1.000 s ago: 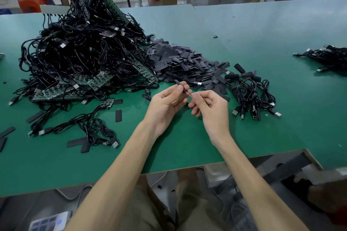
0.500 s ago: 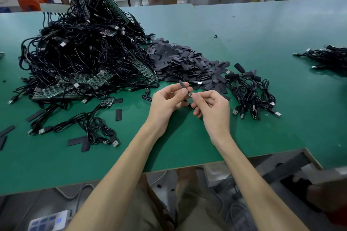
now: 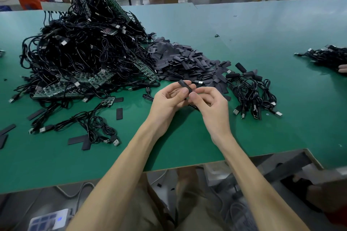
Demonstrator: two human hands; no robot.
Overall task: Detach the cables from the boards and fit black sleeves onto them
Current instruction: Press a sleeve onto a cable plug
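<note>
1. The sleeve (image 3: 185,86) is a short, flat, matte black strip, held above the green table (image 3: 244,133) near the heap of sleeves (image 3: 184,63).
2. The left hand (image 3: 169,99) has its grip pinching the strip.
3. The right hand (image 3: 210,103) has its grip pinching the near end.

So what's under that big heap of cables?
Green boards poke out from under the heap at its near edge, on the table. The heap covers the rest, so how many lie beneath can't be seen.
</note>
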